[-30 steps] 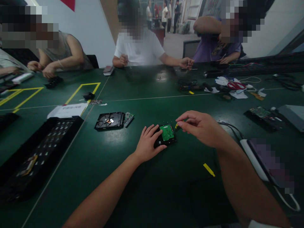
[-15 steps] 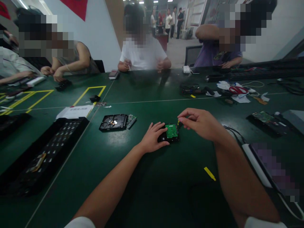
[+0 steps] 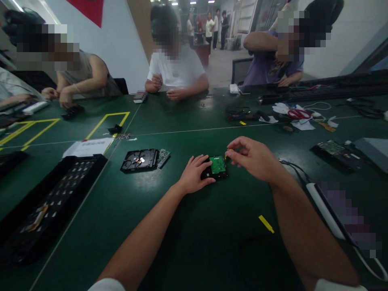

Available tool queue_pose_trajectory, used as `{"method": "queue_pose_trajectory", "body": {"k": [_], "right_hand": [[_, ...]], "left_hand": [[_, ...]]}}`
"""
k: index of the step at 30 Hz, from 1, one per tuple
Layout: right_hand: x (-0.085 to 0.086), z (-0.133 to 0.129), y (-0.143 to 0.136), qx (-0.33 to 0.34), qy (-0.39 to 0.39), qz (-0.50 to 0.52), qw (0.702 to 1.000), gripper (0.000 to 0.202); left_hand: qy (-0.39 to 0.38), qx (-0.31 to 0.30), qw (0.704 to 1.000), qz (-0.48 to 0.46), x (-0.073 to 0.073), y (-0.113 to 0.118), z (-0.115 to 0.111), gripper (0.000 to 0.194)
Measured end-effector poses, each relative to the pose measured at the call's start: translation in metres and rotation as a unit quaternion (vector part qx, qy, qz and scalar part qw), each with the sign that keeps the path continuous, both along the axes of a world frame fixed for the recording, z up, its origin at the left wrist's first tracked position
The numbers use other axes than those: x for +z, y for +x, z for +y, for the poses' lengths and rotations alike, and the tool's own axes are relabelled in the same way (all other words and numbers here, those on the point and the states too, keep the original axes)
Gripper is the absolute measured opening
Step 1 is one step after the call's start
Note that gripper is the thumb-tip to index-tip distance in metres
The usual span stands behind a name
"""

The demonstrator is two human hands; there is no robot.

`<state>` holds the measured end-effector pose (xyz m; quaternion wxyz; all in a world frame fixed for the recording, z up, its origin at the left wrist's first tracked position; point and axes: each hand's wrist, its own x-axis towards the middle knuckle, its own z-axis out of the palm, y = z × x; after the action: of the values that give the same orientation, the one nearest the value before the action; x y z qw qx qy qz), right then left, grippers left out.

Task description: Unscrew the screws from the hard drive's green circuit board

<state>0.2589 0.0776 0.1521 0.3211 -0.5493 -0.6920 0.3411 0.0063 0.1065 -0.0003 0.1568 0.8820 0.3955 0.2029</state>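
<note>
My left hand (image 3: 195, 173) lies with fingers spread over the left side of a black hard drive (image 3: 224, 174), which has a green circuit board (image 3: 217, 165) on its upper face. At the drive's right edge, my right hand (image 3: 247, 157) pinches a small, thin yellow tool (image 3: 226, 154) between thumb and fingers. The tool's tip points down beside the board; whether it touches the drive I cannot tell. To the left rest another black hard drive (image 3: 139, 160) and a loose circuit board (image 3: 164, 158).
A long black tray (image 3: 93, 169) with small parts stands at left. Near my right forearm lie a yellow strip (image 3: 266, 224) and a phone-like device (image 3: 342, 206). Further right sits another drive with a board (image 3: 335, 151). Cables and gloves (image 3: 281, 108) lie behind. Several people sit opposite.
The view has shifted slightly, so the table things sit further left. My hands keep nearly the same pose at the drive. Opposite, the person in white has lowered one hand to the table.
</note>
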Motion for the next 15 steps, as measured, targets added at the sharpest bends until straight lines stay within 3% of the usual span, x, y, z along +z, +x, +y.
{"method": "queue_pose_trajectory", "body": {"k": [8,15], "right_hand": [[0.003,-0.003,-0.007,0.019,-0.031,0.037,0.999,0.026],[-0.006,-0.001,-0.012,0.045,-0.033,0.091,0.994,0.032]], "left_hand": [[-0.004,-0.022,1.000,0.002,0.006,-0.018,-0.022,0.074],[0.009,0.013,1.000,0.019,0.008,-0.024,-0.040,0.073]]}}
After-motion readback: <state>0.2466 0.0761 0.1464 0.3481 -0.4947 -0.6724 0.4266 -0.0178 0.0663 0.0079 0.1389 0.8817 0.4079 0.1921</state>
